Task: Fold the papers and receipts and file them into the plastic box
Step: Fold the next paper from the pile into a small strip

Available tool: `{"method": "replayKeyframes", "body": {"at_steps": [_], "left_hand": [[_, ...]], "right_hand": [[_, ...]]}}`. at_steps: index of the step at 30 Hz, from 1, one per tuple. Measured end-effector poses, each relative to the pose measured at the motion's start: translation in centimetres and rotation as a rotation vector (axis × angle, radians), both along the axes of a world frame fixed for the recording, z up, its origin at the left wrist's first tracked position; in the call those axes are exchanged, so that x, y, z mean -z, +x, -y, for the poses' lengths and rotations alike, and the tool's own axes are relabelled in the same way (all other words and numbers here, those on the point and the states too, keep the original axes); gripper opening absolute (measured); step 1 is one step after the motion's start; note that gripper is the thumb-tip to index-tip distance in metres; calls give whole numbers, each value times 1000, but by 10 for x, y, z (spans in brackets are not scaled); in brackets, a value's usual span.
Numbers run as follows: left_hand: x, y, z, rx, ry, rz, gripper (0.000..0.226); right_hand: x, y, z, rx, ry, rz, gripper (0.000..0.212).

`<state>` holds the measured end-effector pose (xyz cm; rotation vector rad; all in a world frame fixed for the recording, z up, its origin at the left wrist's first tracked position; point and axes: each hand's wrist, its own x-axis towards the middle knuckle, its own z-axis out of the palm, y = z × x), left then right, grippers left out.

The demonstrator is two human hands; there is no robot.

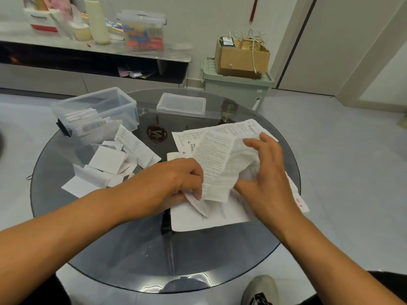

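Note:
A large printed paper (pixel 217 155) lies creased and half lifted over other sheets (pixel 204 219) near the middle of the round glass table (pixel 136 249). My left hand (pixel 176 181) pinches its near left corner. My right hand (pixel 264 170) holds the crumpled right part with curled fingers. The clear plastic box (pixel 123 104) stands open at the table's far left, with several folded papers (pixel 83 119) filed upright inside. A loose heap of folded receipts (pixel 114 164) lies between the box and my left arm.
The box's clear lid (pixel 181 105) lies at the far middle of the table. Beyond it a green bin (pixel 237 89) carrying a cardboard box (pixel 240 56) stands on the floor. A cluttered shelf (pixel 94 47) runs along the back wall. A shoe (pixel 259 289) shows at the bottom.

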<state>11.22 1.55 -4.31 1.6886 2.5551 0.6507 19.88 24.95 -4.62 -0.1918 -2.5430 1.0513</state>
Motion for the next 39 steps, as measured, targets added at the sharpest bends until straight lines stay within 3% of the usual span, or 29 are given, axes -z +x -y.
{"method": "replayKeyframes", "body": {"at_steps": [5,8,11,14,16,19,21,25,27,29,31,33,35,37,39], "left_hand": [[1,2,3,-12,12,20,28],[0,3,4,6,42,10,28],[-2,3,6,-1,70,-67,10],[-2,3,5,-25,111,-175,11],[0,4,6,-57,138,-187,21],[-1,6,8,-154,184,-8,56],[-3,6,9,-268,115,133,74],[-2,6,6,-320,29,100,25],[-3,10,4,-328,91,179,21],[-6,14,0,-331,185,275,14],[-8,18,-6,-345,256,377,31],[-9,19,-9,-377,254,475,72],[-5,18,-12,-422,244,502,101],[-1,15,-15,-455,226,431,112],[2,14,-14,-487,215,350,112]], "right_hand": [[5,-11,25,53,-19,-14,113],[8,-17,31,16,-3,68,120],[14,-18,32,-107,44,215,104],[16,-18,31,-263,250,278,62],[15,-18,32,-352,392,281,49],[4,-16,29,-450,490,322,48],[-12,-12,21,-513,436,397,53],[-26,-3,6,-507,260,490,66],[-22,-2,5,-453,134,447,54],[-18,-4,5,-383,-40,363,27],[-15,-6,4,-312,-163,289,15],[-11,-10,5,-208,-243,262,14],[-5,-14,8,-94,-267,264,33],[1,-17,13,-35,-221,254,55],[4,-21,19,8,-142,244,61]]}}
